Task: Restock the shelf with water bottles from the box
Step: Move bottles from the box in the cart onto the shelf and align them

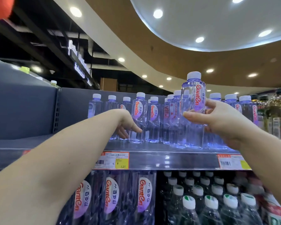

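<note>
My right hand (217,120) grips a clear water bottle (193,95) with a white cap and a red-lettered label, held upright above the bottles on the top shelf (169,158). My left hand (128,125) reaches onto that shelf and wraps around the lower part of a standing bottle (138,117) in the front row. Several more identical bottles (154,119) stand in rows on the shelf between and behind both hands. The box is not in view.
The shelf's left part (23,142) holds no bottles. Price tags (113,160) hang on the shelf edge. Larger water bottles (112,197) and green-capped bottles (209,200) fill the shelf below. Dark-capped drink bottles (279,111) stand at the far right.
</note>
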Demonstrator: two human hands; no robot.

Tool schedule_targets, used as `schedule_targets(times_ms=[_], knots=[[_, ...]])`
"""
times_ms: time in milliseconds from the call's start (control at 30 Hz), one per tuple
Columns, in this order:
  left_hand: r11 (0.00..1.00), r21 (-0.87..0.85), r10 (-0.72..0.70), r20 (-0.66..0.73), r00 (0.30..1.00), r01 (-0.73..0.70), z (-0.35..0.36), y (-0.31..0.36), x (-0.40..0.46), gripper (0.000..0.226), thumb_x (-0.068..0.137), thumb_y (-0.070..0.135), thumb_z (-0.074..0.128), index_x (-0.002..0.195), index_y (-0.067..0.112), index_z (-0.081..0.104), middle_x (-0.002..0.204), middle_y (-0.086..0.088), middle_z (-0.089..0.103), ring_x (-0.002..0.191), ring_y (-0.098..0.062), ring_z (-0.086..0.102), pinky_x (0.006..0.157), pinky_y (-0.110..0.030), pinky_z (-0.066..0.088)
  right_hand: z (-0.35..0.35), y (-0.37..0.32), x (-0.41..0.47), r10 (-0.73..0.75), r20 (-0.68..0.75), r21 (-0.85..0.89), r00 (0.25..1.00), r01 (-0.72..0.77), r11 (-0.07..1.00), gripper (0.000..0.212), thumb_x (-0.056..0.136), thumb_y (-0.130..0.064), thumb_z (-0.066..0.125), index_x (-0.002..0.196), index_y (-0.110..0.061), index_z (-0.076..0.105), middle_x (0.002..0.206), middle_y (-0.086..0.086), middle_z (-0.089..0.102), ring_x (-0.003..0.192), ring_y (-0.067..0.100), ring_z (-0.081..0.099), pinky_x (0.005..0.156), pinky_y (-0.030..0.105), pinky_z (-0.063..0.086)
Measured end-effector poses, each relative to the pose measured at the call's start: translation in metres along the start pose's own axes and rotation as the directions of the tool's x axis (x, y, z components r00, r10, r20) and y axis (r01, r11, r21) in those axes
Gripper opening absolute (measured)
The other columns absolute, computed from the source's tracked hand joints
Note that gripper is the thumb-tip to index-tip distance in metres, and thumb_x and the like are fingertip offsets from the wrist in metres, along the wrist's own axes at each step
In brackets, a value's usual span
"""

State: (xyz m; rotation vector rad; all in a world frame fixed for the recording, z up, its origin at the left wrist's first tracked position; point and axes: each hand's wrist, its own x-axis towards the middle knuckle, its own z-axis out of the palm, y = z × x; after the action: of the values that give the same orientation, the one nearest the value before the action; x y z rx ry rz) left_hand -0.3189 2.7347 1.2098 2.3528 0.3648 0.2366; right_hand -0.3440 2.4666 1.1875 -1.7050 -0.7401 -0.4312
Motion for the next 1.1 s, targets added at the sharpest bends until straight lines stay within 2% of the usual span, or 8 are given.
schedule_targets(times_ms=[200,333,433,633,733,833,967,1100], knots=[[1.000,0.007,-0.008,0.013,1.000,0.008,0.005,-0.003,0.027,0.083,0.077,0.036,0.082,0.140,0.000,0.042,0.123,-0.020,0.063,0.107,-0.031,0.069,0.102,-0.048,0.050,0.004,0.005,0.005,-0.008,0.002,0.028,1.000,0.008,1.000,0.048,0.064,-0.031,0.085,0.107,-0.025,0.064,0.076,-0.006,0.075,0.075,0.011,0.066,0.062,0.027,0.041],[0.998,-0.019,0.058,-0.009,0.998,-0.059,0.004,-0.007,0.030,0.083,0.076,0.031,0.084,0.139,0.000,0.040,0.125,-0.021,0.062,0.101,-0.032,0.071,0.091,-0.047,0.058,0.004,0.005,0.003,-0.026,0.032,0.034,0.999,0.025,0.999,0.042,0.070,-0.025,0.082,0.108,-0.026,0.063,0.071,-0.009,0.074,0.066,0.002,0.068,0.061,0.024,0.039],[0.992,-0.047,0.118,-0.025,0.993,-0.119,0.003,-0.010,0.029,0.085,0.075,0.024,0.085,0.142,0.005,0.035,0.121,-0.021,0.060,0.096,-0.034,0.072,0.086,-0.048,0.060,0.007,0.002,0.001,-0.022,0.039,0.025,0.999,0.021,0.999,0.049,0.064,-0.030,0.082,0.109,-0.028,0.062,0.071,-0.009,0.073,0.061,0.000,0.066,0.060,0.024,0.040],[0.952,-0.130,0.252,-0.183,0.950,-0.278,-0.008,-0.016,0.028,0.078,0.078,0.014,0.082,0.141,0.020,0.038,0.123,-0.013,0.060,0.091,-0.028,0.071,0.083,-0.042,0.061,0.014,0.000,-0.001,-0.009,0.048,0.013,0.999,0.008,1.000,0.059,0.050,-0.040,0.078,0.106,-0.029,0.063,0.086,-0.004,0.078,0.073,0.008,0.066,0.063,0.029,0.041],[0.936,-0.141,0.289,-0.215,0.933,-0.323,-0.007,-0.016,0.029,0.088,0.076,0.008,0.082,0.145,0.029,0.031,0.128,-0.015,0.059,0.097,-0.033,0.070,0.083,-0.044,0.061,0.016,0.000,0.000,0.001,0.057,-0.006,0.998,-0.001,1.000,0.054,0.058,-0.038,0.080,0.108,-0.027,0.064,0.085,-0.005,0.078,0.077,0.009,0.066,0.064,0.030,0.041],[0.931,-0.115,0.316,-0.219,0.923,-0.346,-0.003,-0.013,0.032,0.090,0.078,0.006,0.080,0.146,0.030,0.027,0.125,-0.014,0.056,0.105,-0.036,0.066,0.086,-0.045,0.060,0.017,0.000,0.000,0.006,0.049,-0.003,0.999,-0.006,1.000,0.049,0.060,-0.036,0.080,0.105,-0.027,0.064,0.083,-0.006,0.078,0.074,0.006,0.067,0.063,0.030,0.042],[0.937,-0.071,0.319,-0.219,0.922,-0.341,-0.001,-0.012,0.036,0.087,0.080,0.008,0.079,0.146,0.027,0.025,0.115,-0.009,0.055,0.102,-0.033,0.066,0.086,-0.046,0.059,0.017,0.000,-0.001,0.012,0.035,0.014,0.999,-0.013,1.000,0.040,0.069,-0.029,0.081,0.105,-0.026,0.065,0.079,-0.008,0.077,0.061,-0.002,0.066,0.063,0.028,0.043],[0.945,-0.064,0.300,-0.219,0.929,-0.320,0.000,-0.012,0.041,0.083,0.082,0.010,0.078,0.145,0.024,0.026,0.123,-0.013,0.056,0.102,-0.034,0.067,0.086,-0.045,0.059,0.019,-0.001,0.000,0.016,0.029,0.027,0.999,-0.017,0.999,0.044,0.066,-0.031,0.082,0.106,-0.024,0.065,0.082,-0.007,0.078,0.068,0.002,0.068,0.067,0.031,0.044]])
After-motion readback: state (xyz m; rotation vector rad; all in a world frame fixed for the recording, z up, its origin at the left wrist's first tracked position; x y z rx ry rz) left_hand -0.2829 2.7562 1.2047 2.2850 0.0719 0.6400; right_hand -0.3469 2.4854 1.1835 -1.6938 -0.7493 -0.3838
